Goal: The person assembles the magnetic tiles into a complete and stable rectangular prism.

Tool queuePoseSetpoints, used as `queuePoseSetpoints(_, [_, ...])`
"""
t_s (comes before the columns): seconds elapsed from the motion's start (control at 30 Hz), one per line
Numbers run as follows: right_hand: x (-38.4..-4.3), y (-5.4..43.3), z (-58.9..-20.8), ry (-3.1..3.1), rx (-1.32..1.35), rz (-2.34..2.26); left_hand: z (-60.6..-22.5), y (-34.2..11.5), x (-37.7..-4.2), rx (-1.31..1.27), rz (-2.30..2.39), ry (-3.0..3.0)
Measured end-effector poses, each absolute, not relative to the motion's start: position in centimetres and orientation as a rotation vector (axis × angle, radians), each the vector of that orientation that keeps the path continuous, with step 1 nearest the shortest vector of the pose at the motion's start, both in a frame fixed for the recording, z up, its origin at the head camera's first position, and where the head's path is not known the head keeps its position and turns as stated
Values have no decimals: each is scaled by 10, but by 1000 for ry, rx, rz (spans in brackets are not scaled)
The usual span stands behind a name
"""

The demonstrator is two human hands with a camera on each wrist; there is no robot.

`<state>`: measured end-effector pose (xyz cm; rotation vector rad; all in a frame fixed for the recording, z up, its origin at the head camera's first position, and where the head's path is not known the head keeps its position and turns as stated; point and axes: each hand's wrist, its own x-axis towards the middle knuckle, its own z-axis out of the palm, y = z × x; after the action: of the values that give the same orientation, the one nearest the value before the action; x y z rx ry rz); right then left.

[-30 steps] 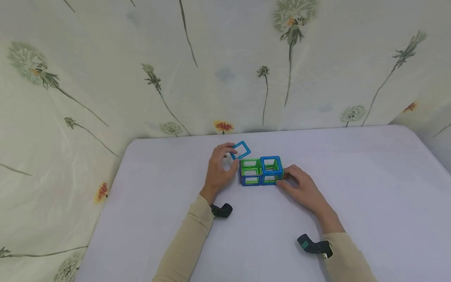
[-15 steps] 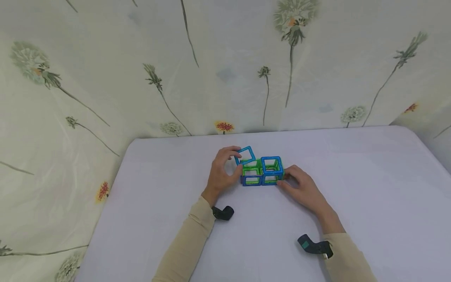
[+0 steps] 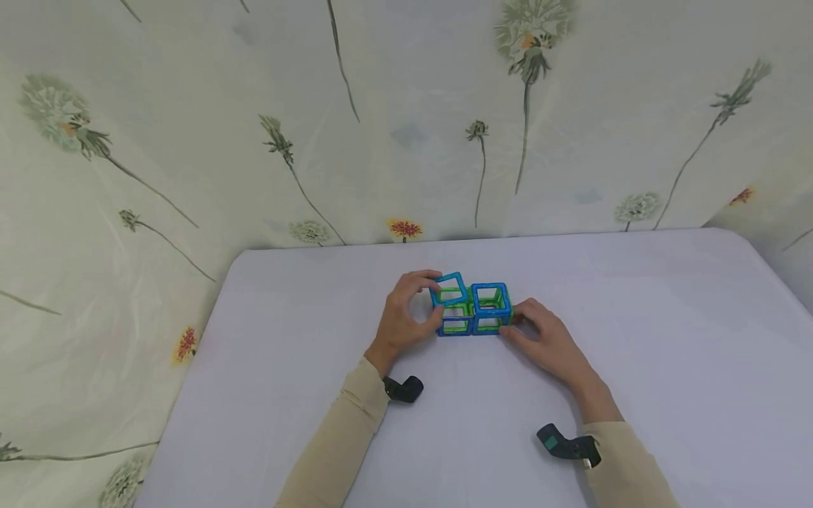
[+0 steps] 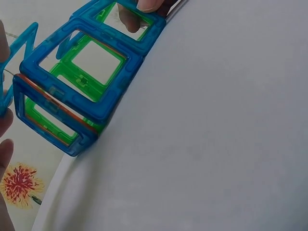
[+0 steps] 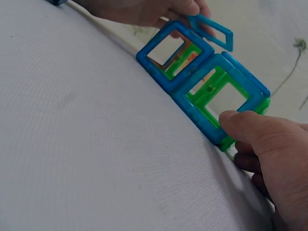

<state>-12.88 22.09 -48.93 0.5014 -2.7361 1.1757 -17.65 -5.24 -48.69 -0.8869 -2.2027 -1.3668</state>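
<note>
Two joined cubes of blue and green magnetic tiles (image 3: 454,333) stand side by side on the table. A blue tile covers the top of the right cube, while the left cube's top is a bare opening. My left hand (image 3: 406,314) pinches a loose blue square tile (image 3: 462,288), tilted over that opening; in the right wrist view the same tile (image 5: 228,41) slants above the left cube. My right hand (image 3: 551,340) grips the right end of the structure, the thumb on its front face and the other fingers partly hidden behind.
A white cloth covers the table (image 3: 286,423), whose far edge meets a curtain (image 3: 406,141) printed with dandelions. Dark camera mounts (image 3: 404,389) sit on both wrists, close above the cloth.
My left hand has brought the loose blue tile rightward and down, from behind the left cube to over its opening. My right hand keeps its hold on the right end.
</note>
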Motion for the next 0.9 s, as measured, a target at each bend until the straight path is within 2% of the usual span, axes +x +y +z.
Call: queuePoseSetpoints(0.9, [-129, 220, -490, -2727, 500, 1161, -487, -50, -172, -968, -1298, -2268])
